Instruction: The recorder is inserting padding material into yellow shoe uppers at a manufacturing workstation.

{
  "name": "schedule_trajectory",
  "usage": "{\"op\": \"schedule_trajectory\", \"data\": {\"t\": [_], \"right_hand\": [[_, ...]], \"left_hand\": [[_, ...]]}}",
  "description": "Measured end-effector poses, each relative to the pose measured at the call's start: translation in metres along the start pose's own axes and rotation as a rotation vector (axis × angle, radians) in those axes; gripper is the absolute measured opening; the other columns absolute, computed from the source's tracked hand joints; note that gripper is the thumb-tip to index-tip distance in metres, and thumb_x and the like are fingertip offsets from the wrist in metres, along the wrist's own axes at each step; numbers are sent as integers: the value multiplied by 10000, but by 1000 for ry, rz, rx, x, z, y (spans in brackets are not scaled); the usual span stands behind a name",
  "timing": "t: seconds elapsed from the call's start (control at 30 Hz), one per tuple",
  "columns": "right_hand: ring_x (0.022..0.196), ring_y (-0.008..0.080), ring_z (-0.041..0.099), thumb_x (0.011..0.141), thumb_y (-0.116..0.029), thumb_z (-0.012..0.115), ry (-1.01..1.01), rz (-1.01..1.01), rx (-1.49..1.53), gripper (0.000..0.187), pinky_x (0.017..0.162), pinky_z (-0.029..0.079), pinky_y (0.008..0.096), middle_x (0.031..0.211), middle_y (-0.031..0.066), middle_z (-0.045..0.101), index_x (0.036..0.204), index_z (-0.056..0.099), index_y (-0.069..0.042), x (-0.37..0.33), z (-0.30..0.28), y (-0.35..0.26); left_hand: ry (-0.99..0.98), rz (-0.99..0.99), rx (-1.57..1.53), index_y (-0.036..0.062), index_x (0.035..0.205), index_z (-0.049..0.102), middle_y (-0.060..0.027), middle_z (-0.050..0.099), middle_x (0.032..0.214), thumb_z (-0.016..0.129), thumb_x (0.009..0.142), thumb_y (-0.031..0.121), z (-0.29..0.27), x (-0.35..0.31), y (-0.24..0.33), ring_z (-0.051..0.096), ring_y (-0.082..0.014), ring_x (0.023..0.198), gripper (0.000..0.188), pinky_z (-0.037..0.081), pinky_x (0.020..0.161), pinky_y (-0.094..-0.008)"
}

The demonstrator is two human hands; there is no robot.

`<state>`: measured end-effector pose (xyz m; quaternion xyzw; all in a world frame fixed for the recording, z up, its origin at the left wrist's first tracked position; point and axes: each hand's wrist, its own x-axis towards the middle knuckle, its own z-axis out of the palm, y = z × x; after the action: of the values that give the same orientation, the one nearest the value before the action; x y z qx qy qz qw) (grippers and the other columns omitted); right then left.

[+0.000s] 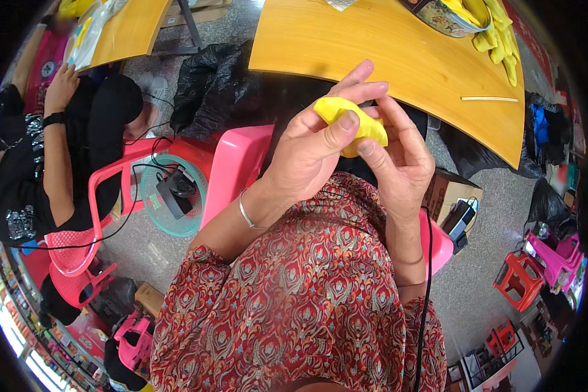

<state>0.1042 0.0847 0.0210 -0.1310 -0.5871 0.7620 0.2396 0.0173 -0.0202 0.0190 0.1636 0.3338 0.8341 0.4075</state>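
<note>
A small, soft yellow piece (336,110), folded and looking like cloth, is held up in front of me between both hands. My left hand (300,157) pinches it from the left, the thumb lying across its front and other fingers extended behind. From the right, my right hand (404,160) grips its lower end, thumb pressed on the front and fingers curled at the back. The exact kind of thing cannot be made out. Just beyond my hands is the yellow wooden table (366,46). On its right part lies a thin pale stick (489,98).
A patterned tin (445,23) with yellow pieces stands at the far right; more yellow pieces (501,46) lie beside it. Left, a person's arm (57,163) reaches toward another table (127,32). A teal basket (199,189), pink chair (232,157) and open carton (467,189) stand around me.
</note>
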Motion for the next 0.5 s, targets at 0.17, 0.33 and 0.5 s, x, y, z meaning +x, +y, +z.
{"op": "schedule_trajectory", "data": {"t": [0.17,0.33,0.5], "right_hand": [[1065,162,566,788,94,704,2,-25,-52,507,940,472,297,1188,127,579,1266,536,72,1,-4,0],[1023,151,583,772,97,719,53,-33,-53,510,910,486,282,1131,120,605,1251,547,71,0,0,2],[1015,162,597,766,95,724,21,-34,10,501,908,490,289,1081,122,635,1236,550,76,1,0,1]], "left_hand": [[181,88,239,-42,1286,503,-185,524,1327,611,927,147,5,-1,11,529,-238,1202,420,416,1040,-374],[173,19,412,-51,1224,546,-183,625,1175,579,943,123,5,-7,26,605,-244,1090,332,438,1017,-378],[103,66,440,-62,1181,575,-196,645,1131,506,985,189,-3,-5,26,614,-251,1079,326,455,983,-383]]}}
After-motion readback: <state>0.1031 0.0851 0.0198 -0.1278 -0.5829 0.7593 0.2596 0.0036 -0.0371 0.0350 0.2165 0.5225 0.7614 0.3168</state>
